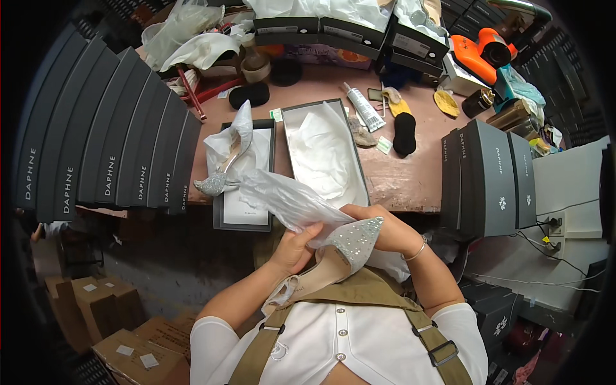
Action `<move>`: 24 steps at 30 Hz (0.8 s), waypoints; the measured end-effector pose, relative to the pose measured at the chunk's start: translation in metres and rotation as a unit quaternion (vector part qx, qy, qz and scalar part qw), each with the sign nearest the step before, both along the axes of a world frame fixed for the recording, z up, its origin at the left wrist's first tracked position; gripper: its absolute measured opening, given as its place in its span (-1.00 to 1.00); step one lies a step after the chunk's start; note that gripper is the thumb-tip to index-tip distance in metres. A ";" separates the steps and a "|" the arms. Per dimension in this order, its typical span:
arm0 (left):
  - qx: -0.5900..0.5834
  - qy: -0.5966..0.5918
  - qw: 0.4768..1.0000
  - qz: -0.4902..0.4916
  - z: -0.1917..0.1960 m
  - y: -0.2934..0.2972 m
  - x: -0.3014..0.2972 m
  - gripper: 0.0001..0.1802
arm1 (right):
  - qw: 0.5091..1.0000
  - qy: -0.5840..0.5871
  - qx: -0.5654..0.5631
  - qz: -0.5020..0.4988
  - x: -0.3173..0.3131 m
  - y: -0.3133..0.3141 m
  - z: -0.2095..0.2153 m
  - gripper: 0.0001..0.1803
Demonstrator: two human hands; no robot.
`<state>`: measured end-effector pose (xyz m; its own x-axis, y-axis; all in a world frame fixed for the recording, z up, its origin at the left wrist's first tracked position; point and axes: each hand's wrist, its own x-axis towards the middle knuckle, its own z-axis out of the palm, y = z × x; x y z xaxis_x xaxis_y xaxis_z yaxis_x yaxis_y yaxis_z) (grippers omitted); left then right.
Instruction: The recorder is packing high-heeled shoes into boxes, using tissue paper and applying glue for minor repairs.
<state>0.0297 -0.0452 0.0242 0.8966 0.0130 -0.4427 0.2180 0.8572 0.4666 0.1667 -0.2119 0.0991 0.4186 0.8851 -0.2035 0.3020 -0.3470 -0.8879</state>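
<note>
Seen from my head-mounted view, I hold a silver glittered pointed-toe shoe (350,247) close to my chest, below the near edge of a pink-brown worktable (410,176). My left hand (296,249) cups the shoe from beneath at its beige insole, fingers curled together around the side and thumb pressed against a sheet of white tissue paper (282,196) that trails up and left from the toe. My right hand (385,230) closes over the sparkling toe from the right, fingers bent and pressed together on the upper and the paper; a thin bracelet (417,252) circles that wrist.

On the table just ahead, an open shoe box (324,154) lined with white paper sits beside its lid (244,212), which lies flat to the left. A second glittered high-heeled shoe (221,173), partly wrapped in tissue, rests across that lid. To the left, a row of dark grey shoe boxes (109,154) stands on edge; more grey boxes (491,176) are stacked at the right. Further back lie a white tube (362,106), a black shoe insert (404,133) and an orange hand tool (481,54). Brown cartons (109,321) sit on the floor at lower left.
</note>
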 end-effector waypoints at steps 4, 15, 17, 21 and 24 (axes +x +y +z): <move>0.032 -0.024 0.998 0.044 -0.001 0.001 0.003 -0.47 | 0.997 0.014 -0.073 -0.029 0.010 -0.006 0.010 -0.81; -0.103 -0.010 0.995 0.005 -0.006 0.003 0.012 -0.49 | 0.998 0.038 -0.022 -0.035 0.010 -0.017 -0.005 -0.83; -0.035 -0.009 0.998 0.055 -0.008 0.005 0.012 -0.51 | 0.995 0.010 -0.004 -0.095 0.011 -0.026 -0.009 -0.85; 0.078 0.026 0.990 0.112 -0.006 0.002 0.005 -0.58 | 0.962 -0.159 0.004 -0.221 0.014 -0.038 0.002 -0.83; 0.217 -0.109 0.970 -0.034 0.009 -0.008 0.009 -0.47 | 0.925 -0.331 -0.004 -0.183 0.013 -0.029 -0.004 -0.65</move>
<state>0.0389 -0.0528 0.0327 0.9734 0.0939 -0.2091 0.1228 0.5570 0.8214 0.1793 -0.2407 0.0954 0.7257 0.6584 0.1996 0.6401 -0.5399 -0.5467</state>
